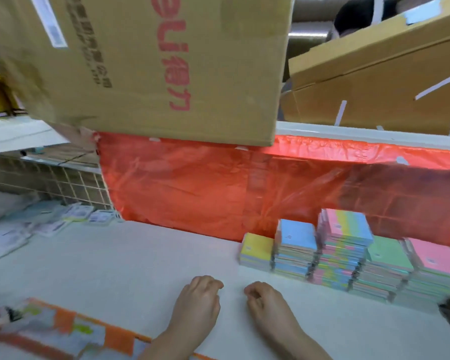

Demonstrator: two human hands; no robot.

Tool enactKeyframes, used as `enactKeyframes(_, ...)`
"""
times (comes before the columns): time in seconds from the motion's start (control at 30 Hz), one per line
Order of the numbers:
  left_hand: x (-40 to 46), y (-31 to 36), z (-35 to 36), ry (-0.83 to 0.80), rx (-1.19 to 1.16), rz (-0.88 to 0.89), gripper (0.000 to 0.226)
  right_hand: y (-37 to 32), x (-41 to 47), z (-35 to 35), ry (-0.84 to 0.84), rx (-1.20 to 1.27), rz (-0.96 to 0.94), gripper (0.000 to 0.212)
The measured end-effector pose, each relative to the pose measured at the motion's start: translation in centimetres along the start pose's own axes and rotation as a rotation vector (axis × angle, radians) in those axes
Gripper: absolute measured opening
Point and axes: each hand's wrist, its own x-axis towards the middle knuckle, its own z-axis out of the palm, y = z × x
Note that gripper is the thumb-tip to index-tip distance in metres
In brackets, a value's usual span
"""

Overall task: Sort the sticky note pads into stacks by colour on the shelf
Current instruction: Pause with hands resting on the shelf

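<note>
My left hand and right hand rest loosely curled and empty on the shelf, lower centre; sticky note pads stand stacked by colour at right.

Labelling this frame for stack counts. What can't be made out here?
- Pink stack, head view: right part cut off by the frame edge.
- Pads per stack: motion blur smears the edges.
- Loose packs at left: print blurred.
- Shelf behind: red plastic sheet covers it.
</note>
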Motion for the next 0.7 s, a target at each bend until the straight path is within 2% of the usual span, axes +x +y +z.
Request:
enactKeyframes(0.13,-2.8,-6.9,-3.3,0.006,0.051,-0.099,0.025,-6.1,1.9,5.3,-0.056,-0.013,-0.057,0.025)
enactKeyframes(0.37,-6.5,-18.2,-8.1,0.032,0.052,-0.216,0.028,-15.6,4.7,13.0,-0.058,-0.015,-0.144,0.026)
enactKeyframes(0.5,-7.7,-22.7,-10.3,0.025,0.034,-0.297,0.035,-19.4,6.2,16.0,-0.083,-0.037,-0.176,0.028)
enactKeyframes(0.7,-8.6,-27.0,-11.6,0.027,-0.015,-0.370,0.034,-22.5,8.6,18.4,-0.107,-0.037,-0.233,0.029)
